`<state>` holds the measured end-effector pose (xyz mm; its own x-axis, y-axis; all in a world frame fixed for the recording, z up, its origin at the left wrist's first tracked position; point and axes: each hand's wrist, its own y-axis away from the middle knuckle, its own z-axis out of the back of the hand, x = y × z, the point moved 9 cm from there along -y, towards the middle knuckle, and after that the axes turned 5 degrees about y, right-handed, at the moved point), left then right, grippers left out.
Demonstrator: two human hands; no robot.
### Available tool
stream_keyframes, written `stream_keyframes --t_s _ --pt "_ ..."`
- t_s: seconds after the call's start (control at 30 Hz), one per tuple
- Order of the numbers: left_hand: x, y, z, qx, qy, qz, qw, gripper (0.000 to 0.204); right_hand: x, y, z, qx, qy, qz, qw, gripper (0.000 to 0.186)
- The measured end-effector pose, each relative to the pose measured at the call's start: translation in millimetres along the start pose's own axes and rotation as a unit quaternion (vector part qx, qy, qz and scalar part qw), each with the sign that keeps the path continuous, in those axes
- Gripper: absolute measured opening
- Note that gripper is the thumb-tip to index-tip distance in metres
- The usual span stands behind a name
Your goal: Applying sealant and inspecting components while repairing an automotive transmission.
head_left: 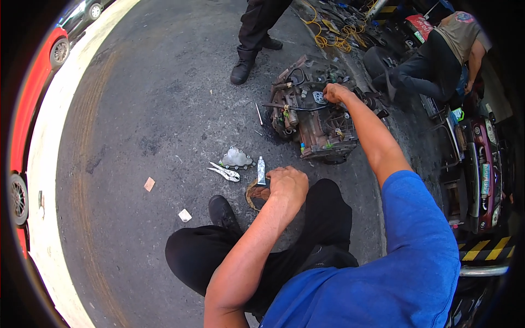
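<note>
My left hand (287,181) has curled fingers just right of a white-and-silver tube (261,170); what they hold, if anything, is hidden. A brown, rag-like piece (255,193) lies below it. My right hand (334,93) reaches onto a greasy gearbox-like assembly (317,136) with hoses, its fingers closed at a small pale fitting (319,97); what they grip is unclear. Left of the tube lie a silver metal cover (236,159) with bolt holes and locking pliers (224,171). A thin metal rod (259,113) lies beside the assembly.
A standing person's dark-trousered leg (246,54) is beyond the assembly. Another person (426,71) crouches at right among car parts, bumpers (484,191) and yellow hoses (333,38). A red car (27,104) is at left. Two small scraps (149,183) lie on the pavement (126,126).
</note>
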<state>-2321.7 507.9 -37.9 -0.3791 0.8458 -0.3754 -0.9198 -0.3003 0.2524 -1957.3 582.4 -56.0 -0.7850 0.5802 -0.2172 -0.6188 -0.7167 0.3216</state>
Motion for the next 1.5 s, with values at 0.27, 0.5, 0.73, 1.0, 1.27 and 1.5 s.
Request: stream_keyframes --t_s 0.27,0.5,0.73,1.0,1.27,1.5 --pt "18.3 -1.9 -16.3 0.053 0.034 0.002 0.998 0.045 27.1 -8.0 -22.0 0.042 -0.072 -0.002 0.997 0.032" --pt "1.4 -9.7 -9.9 0.056 0.045 -0.017 0.997 0.044 -12.8 -23.1 -32.1 0.073 0.007 0.043 0.996 0.029" --pt "12.3 -3.4 -5.3 0.068 0.043 0.003 0.997 0.044 15.6 -24.2 -25.4 0.048 -0.020 0.075 0.996 0.028" --pt "-2.1 2.3 2.7 0.034 0.014 -0.017 0.999 0.044 -15.7 -14.2 4.6 -0.009 -0.141 0.086 0.986 0.029" --pt "-3.3 1.2 -1.8 0.036 0.014 -0.016 0.999 0.045 -4.8 -0.6 -7.7 0.035 -0.136 0.068 0.988 0.029" --pt "-2.4 -2.9 0.3 0.028 0.046 -0.008 0.999 0.044 4.2 -4.9 -4.0 0.033 -0.066 0.081 0.994 0.032"
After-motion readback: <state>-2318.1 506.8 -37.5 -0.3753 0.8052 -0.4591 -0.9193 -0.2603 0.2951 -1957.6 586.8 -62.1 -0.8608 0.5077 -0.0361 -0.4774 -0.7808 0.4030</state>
